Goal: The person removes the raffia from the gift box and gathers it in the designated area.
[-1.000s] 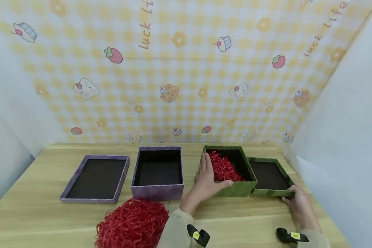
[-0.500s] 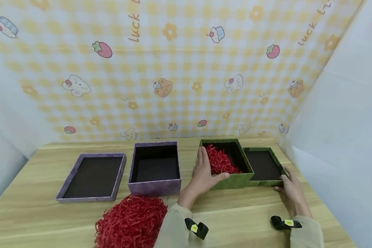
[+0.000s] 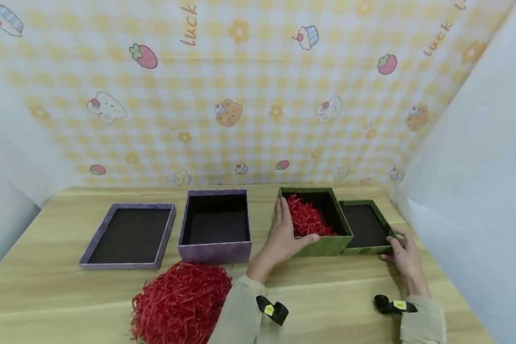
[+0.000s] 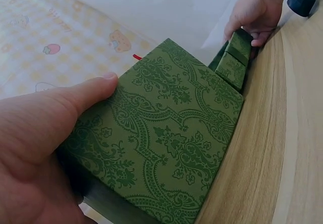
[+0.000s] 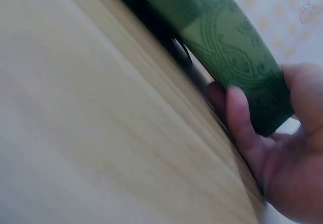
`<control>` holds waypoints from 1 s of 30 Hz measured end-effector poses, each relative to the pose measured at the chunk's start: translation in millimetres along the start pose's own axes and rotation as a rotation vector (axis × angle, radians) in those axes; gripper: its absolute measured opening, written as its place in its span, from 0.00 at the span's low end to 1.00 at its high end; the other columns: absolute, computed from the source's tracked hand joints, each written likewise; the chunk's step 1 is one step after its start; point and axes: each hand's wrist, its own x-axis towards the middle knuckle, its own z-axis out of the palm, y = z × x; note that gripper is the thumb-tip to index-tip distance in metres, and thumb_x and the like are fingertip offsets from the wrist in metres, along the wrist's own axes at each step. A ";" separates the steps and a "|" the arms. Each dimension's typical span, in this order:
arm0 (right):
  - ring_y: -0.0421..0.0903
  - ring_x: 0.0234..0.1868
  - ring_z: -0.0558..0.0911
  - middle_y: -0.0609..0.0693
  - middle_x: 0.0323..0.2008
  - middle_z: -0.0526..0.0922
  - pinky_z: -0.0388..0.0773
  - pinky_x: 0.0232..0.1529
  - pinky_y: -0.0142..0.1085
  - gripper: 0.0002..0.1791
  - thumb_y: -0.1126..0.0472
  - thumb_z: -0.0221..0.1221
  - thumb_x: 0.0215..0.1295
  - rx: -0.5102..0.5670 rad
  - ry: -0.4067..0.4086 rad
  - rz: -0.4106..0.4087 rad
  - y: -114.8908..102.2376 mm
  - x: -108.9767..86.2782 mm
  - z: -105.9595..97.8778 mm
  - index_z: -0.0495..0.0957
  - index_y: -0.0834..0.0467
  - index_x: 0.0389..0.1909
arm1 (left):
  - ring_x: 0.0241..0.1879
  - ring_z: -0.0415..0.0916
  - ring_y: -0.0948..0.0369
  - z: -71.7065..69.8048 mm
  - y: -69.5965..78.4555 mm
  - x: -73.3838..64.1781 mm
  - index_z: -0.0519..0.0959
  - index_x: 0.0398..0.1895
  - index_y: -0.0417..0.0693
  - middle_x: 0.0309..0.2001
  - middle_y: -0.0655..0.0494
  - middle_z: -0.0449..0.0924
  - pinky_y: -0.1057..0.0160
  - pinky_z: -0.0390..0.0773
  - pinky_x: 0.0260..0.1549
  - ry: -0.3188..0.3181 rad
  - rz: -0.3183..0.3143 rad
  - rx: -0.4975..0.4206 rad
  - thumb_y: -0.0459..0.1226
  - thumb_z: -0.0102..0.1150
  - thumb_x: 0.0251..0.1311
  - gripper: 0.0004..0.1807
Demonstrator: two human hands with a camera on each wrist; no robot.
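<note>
A green patterned box (image 3: 327,246) stands uncovered on the table, with red paper shreds (image 3: 307,217) in its left part. Along its left wall lie the straight fingers of my left hand (image 3: 279,241), the thumb stretched over the front rim; the left wrist view shows the thumb on that rim. Right beside the box is its shallow green lid (image 3: 363,225), inside facing up. My right hand (image 3: 406,255) grips the lid's front right corner, fingertips below the edge. In the right wrist view a narrow gap shows under the lid (image 5: 232,47).
A purple box (image 3: 215,251) and an upturned purple lid (image 3: 133,236) stand to the left on the wooden table (image 3: 318,306). A heap of red paper shreds (image 3: 180,301) lies in front, near my left sleeve. A patterned cloth (image 3: 249,143) hangs behind.
My right hand has brought the green lid slightly left and back, straighter against the green box. My left hand stays on the box. The head view has shifted a little.
</note>
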 end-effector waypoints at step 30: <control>0.44 0.50 0.74 0.55 0.52 0.74 0.75 0.43 0.27 0.24 0.54 0.46 0.72 0.113 -0.038 -0.330 -115.5 -6.7 45.2 0.68 0.69 0.58 | 0.70 0.24 0.50 -2.7 2.0 -2.8 0.25 0.72 0.46 0.71 0.47 0.18 0.42 0.45 0.62 -0.005 -0.014 0.024 0.57 0.61 0.53 0.62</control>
